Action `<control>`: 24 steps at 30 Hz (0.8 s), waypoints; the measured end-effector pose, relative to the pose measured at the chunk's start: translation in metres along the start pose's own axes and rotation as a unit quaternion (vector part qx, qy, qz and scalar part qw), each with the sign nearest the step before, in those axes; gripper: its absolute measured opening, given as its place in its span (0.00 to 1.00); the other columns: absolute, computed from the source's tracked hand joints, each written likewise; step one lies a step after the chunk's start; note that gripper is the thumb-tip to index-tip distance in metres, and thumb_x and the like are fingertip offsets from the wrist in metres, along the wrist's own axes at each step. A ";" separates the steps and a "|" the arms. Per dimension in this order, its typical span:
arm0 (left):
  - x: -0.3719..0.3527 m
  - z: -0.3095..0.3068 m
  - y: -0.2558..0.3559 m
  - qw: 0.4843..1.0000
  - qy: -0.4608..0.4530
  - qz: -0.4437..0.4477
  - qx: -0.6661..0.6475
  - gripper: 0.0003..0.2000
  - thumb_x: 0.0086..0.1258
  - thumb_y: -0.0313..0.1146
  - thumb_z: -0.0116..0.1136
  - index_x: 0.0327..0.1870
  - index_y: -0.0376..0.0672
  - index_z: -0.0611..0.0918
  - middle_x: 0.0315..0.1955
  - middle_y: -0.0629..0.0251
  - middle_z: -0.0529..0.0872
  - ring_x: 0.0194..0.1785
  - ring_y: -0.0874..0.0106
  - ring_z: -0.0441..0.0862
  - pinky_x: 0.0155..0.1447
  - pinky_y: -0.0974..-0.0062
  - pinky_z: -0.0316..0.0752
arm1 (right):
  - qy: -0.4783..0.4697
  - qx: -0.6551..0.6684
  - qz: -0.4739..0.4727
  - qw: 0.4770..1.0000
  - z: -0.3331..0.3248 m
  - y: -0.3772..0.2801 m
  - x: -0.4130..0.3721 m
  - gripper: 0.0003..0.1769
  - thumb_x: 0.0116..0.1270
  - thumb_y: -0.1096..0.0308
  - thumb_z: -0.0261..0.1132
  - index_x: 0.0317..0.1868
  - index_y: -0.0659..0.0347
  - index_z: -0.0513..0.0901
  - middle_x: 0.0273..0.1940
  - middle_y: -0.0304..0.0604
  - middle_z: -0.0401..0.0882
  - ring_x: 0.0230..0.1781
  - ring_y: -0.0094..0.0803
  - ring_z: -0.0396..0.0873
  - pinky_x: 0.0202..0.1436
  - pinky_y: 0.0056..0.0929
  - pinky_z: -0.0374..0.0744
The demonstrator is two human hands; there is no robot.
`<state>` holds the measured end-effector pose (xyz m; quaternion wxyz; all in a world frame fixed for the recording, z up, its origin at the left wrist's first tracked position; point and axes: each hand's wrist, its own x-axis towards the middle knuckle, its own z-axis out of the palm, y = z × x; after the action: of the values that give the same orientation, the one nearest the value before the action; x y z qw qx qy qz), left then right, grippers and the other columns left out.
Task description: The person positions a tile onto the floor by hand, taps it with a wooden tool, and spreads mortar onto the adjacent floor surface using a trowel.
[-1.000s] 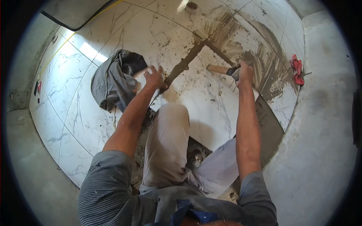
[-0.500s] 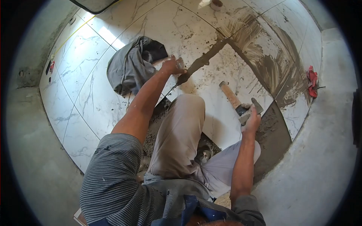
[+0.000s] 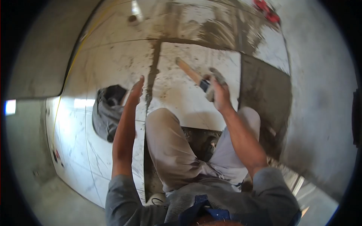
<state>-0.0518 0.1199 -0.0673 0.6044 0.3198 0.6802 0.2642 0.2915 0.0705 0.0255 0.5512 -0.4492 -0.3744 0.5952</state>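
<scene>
My right hand (image 3: 221, 92) is closed around the grey head of a mallet (image 3: 189, 71), whose wooden handle points up and left over a white marbled tile (image 3: 184, 100). A black band circles the handle near the head. To the left, my left hand (image 3: 136, 92) holds nothing, its fingers stretched out and seen edge-on. Beside it lies a crumpled grey cloth (image 3: 103, 120) with a dark opening. Between my left hand and the tile runs a joint smeared with wet grey-brown mortar (image 3: 153, 69).
Bare mortar bed (image 3: 264, 83) lies between the tile and the right wall (image 3: 320, 113). Smeared mortar (image 3: 218, 28) covers tiles farther off. A red crumpled thing (image 3: 267, 11) is at the upper right. A yellow line (image 3: 77, 51) runs along the left, and a small round object (image 3: 132, 18) sits far back.
The view has turned and shifted. My left hand has come away from the mortar joint and its fingers have straightened. The mallet is still in my right hand, now over the tile.
</scene>
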 end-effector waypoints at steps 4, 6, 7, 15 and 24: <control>-0.037 0.066 0.063 0.985 -0.170 0.020 -0.002 0.45 0.60 0.71 0.36 0.66 0.37 0.59 0.62 0.51 0.64 0.60 0.57 0.68 0.63 0.60 0.62 | 0.000 -0.020 -0.031 0.999 0.010 -0.008 -0.005 0.21 0.69 0.61 0.53 0.59 0.61 0.69 0.43 0.34 0.76 0.43 0.19 0.70 0.46 0.19 0.70; -0.060 0.103 0.080 0.980 -0.194 0.002 -0.045 0.43 0.61 0.69 0.36 0.64 0.38 0.60 0.59 0.53 0.67 0.59 0.58 0.68 0.61 0.60 0.63 | -0.002 0.004 -0.031 1.000 0.017 -0.020 -0.012 0.22 0.69 0.60 0.54 0.59 0.61 0.69 0.44 0.34 0.75 0.45 0.19 0.70 0.48 0.20 0.70; -0.070 0.121 0.087 0.975 -0.199 -0.017 -0.097 0.41 0.62 0.68 0.37 0.63 0.39 0.61 0.57 0.55 0.70 0.59 0.58 0.69 0.59 0.60 0.64 | -0.026 0.032 -0.026 0.999 0.019 -0.024 -0.014 0.22 0.68 0.60 0.55 0.59 0.61 0.69 0.45 0.34 0.75 0.46 0.19 0.69 0.51 0.20 0.69; -0.079 0.188 0.092 0.891 -0.232 0.005 -0.390 0.28 0.72 0.56 0.30 0.54 0.37 0.67 0.49 0.56 0.74 0.52 0.62 0.73 0.59 0.61 0.68 | -0.104 -0.173 -0.112 0.973 0.011 -0.028 -0.017 0.22 0.69 0.61 0.55 0.61 0.59 0.67 0.55 0.41 0.71 0.57 0.29 0.67 0.61 0.29 0.65; -0.082 0.240 0.115 0.856 -0.319 0.094 -0.397 0.30 0.70 0.56 0.37 0.61 0.37 0.62 0.54 0.50 0.72 0.57 0.60 0.70 0.60 0.62 0.66 | 0.060 -0.004 -0.038 0.997 -0.031 -0.071 -0.014 0.16 0.63 0.65 0.58 0.50 0.61 0.74 0.39 0.40 0.78 0.39 0.26 0.76 0.39 0.24 0.76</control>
<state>0.2042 0.1268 0.0407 0.8359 0.1822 0.2547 0.4508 0.3431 0.0635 0.0848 0.5931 -0.4718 -0.3599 0.5441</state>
